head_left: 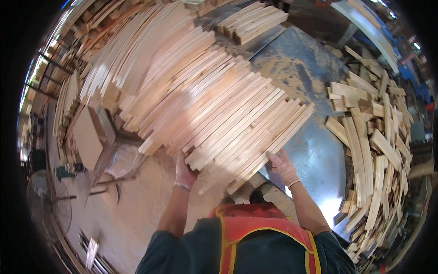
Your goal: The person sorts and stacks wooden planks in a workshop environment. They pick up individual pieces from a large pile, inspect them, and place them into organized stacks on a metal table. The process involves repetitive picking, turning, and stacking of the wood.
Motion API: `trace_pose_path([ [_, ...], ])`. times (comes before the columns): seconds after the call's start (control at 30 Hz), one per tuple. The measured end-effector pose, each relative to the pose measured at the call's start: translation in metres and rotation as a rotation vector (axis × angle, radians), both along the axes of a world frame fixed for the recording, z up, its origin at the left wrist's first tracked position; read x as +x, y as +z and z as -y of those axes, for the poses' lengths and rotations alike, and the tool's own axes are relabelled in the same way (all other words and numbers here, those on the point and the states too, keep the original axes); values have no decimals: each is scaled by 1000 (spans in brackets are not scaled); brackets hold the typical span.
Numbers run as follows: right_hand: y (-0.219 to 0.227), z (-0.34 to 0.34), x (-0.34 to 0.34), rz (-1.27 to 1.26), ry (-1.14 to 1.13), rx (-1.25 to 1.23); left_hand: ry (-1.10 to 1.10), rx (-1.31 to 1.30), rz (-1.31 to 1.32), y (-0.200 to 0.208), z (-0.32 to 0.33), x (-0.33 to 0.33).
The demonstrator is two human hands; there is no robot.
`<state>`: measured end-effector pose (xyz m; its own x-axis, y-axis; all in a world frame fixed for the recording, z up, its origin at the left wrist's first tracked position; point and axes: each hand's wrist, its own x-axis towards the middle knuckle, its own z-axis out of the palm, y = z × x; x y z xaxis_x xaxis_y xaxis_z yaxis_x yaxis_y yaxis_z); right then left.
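Note:
Long pale wooden strips (237, 123) lie side by side in a wide row in front of me, slanting from lower left to upper right, their ends uneven. At the near ends, my left hand (184, 173), in a thin glove, grips the strips; its fingers are partly hidden by the wood. On the right, my gloved right hand (284, 169) closes on the outer edge of the same row, fingers partly out of sight. A few near ends look blurred.
A metal table (315, 141) dusted with sawdust extends to the right. Loose wood offcuts (365, 150) are heaped beyond it. A small stack of strips (255, 23) sits at the far end. At left stand a brown board (88, 137) and a fan (48, 201).

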<state>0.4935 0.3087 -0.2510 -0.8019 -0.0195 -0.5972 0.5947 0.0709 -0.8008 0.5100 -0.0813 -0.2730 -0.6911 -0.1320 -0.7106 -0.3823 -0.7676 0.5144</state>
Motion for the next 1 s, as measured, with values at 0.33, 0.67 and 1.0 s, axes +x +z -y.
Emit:
trace_pose_path([
  [0.33, 8, -60, 31, -132, -178, 39, -919, 21, -74, 55, -115, 31],
  [0.67, 8, -99, -38, -210, -361, -168, -926, -9, -363, 22, -183, -84],
  [1.0, 85, -163, -327, -362, -331, -54, -897, -89, -277, 71, -277, -401],
])
